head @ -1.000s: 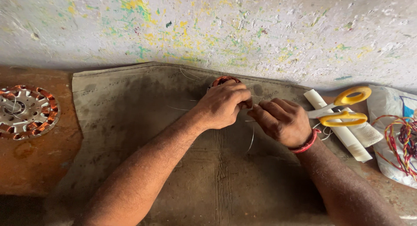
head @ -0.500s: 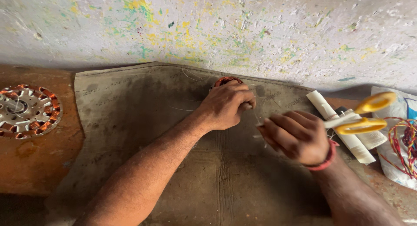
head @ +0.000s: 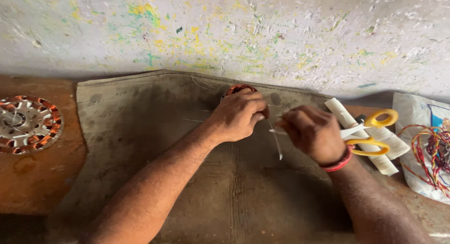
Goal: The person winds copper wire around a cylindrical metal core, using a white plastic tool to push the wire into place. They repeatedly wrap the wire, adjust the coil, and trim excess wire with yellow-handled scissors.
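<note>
My left hand [head: 240,115] is closed over a small copper-wound coil [head: 238,88] on a brown mat [head: 140,131], hiding most of it. Just to its right, my right hand [head: 311,132] pinches a thin white strip [head: 277,143] that hangs down between the two hands. A red band circles my right wrist. Fine wire ends stick out around the coil.
Yellow-handled scissors [head: 375,130] lie on white paper strips [head: 344,113] right of my right hand. A white bag [head: 412,131] with coloured wires [head: 433,148] sits at the far right. A round copper-wound stator [head: 26,124] rests on the wooden surface at left. A paint-speckled wall rises behind.
My right hand drew away to the right, then came back toward the left hand, now with the white strip in its fingers. The left hand stayed on the coil.
</note>
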